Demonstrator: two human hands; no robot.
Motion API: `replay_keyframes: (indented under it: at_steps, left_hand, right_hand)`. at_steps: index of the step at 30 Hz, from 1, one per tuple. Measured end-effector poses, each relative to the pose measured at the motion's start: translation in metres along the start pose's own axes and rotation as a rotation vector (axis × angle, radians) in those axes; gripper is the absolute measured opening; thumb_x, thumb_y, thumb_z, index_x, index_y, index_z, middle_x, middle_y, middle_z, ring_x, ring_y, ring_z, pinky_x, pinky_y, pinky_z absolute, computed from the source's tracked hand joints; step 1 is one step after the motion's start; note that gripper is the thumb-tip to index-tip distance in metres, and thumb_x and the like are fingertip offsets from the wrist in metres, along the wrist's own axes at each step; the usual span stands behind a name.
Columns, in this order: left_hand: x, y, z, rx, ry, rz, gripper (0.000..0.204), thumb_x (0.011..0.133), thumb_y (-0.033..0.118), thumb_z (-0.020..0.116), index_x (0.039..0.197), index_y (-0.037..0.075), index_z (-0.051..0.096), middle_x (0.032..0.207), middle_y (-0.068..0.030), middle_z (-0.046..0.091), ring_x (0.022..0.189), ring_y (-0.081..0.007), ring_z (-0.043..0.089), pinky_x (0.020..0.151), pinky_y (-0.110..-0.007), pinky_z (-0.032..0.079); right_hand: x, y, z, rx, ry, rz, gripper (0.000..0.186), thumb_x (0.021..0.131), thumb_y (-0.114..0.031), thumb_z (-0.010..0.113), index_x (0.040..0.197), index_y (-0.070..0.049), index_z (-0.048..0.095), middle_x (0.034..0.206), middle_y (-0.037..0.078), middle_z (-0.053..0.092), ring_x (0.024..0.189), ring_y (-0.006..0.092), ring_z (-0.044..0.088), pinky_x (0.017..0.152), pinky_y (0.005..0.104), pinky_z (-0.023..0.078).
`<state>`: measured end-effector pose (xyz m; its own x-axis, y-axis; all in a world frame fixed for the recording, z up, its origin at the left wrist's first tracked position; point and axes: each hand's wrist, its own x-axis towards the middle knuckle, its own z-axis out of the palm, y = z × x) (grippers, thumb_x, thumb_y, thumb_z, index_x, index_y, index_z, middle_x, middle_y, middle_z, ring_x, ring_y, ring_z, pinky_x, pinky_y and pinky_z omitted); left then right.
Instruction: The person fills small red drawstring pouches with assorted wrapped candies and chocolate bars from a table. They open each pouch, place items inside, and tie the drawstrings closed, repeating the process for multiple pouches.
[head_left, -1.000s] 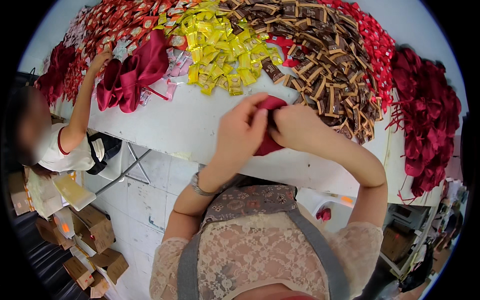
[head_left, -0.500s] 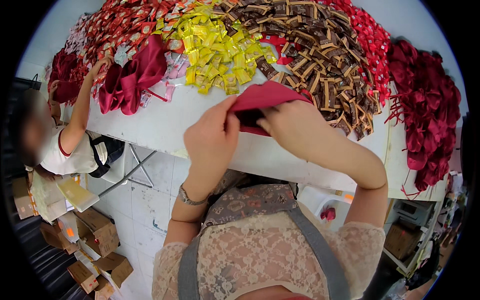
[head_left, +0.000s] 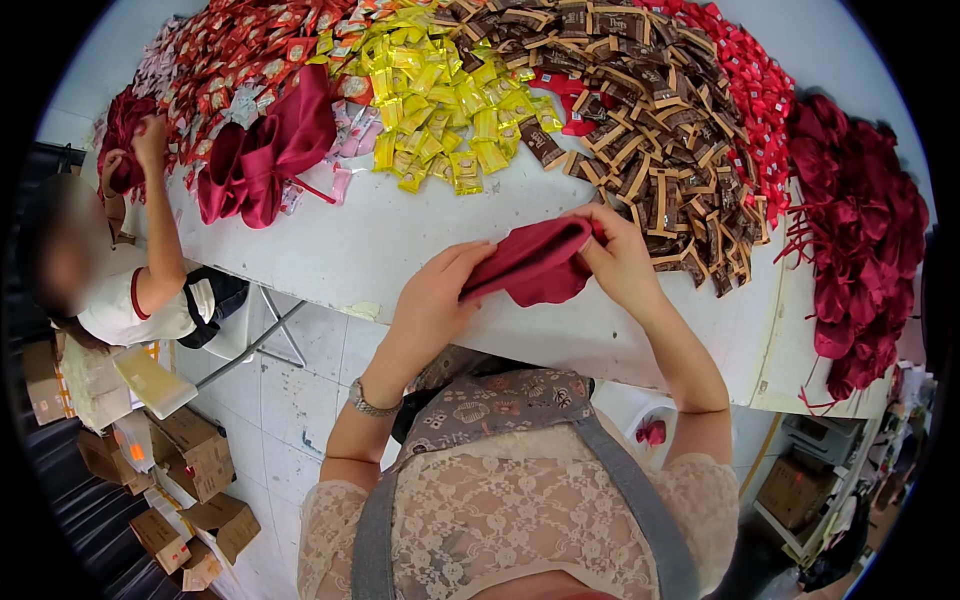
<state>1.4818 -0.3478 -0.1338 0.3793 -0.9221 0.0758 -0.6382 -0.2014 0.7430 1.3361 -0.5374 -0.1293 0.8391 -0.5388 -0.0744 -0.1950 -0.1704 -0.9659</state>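
Pouch [head_left: 545, 268] held at both ends.
Left hand [head_left: 434, 292] grasps the pouch's left end; right hand [head_left: 622, 258] pinches its upper right edge; brown packets [head_left: 664, 192] lie beyond it.

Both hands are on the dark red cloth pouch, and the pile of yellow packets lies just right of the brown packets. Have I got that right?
One thing is off: the head view shows the yellow packets left of the brown packets, not right. The left hand and right hand are indeed both on the dark red cloth pouch.
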Motion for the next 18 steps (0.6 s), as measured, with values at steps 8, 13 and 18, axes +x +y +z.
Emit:
replay_keyframes:
  at_steps: [8, 13, 18]
  left_hand:
    - [0.0, -0.012, -0.011, -0.567, 0.001, -0.424, 0.032, 0.082, 0.003, 0.059, 0.114, 0.003, 0.053, 0.085, -0.0057, 0.064, 0.068, -0.0112, 0.06, 0.06, -0.022, 0.045]
    - [0.004, -0.022, -0.009, -1.371, -0.226, -0.425, 0.035, 0.085, 0.015, 0.061, 0.116, 0.002, 0.052, 0.082, 0.0006, 0.061, 0.064, -0.005, 0.053, 0.055, -0.02, 0.041]
    - [-0.005, -0.017, -0.001, -0.405, -0.177, -0.434, 0.026, 0.086, 0.016, 0.057, 0.107, 0.001, 0.058, 0.074, -0.0006, 0.059, 0.061, -0.0115, 0.053, 0.055, -0.029, 0.043]
  right_hand:
    - [-0.007, -0.012, -0.029, 0.387, -0.161, 0.097, 0.028, 0.083, -0.008, 0.061, 0.109, 0.002, 0.06, 0.074, -0.004, 0.056, 0.064, 0.005, 0.048, 0.056, 0.0218, 0.039]
    - [-0.01, -0.014, -0.001, 0.858, -0.119, 0.209, 0.026, 0.087, -0.011, 0.055, 0.111, 0.0, 0.058, 0.061, -0.008, 0.042, 0.042, 0.0002, 0.023, 0.038, 0.018, 0.016]
    - [-0.009, -0.007, -0.006, 1.148, 0.015, 0.218, 0.017, 0.09, -0.011, 0.054, 0.104, -0.003, 0.058, 0.054, -0.009, 0.028, 0.041, 0.0012, 0.021, 0.037, 0.0183, 0.017]
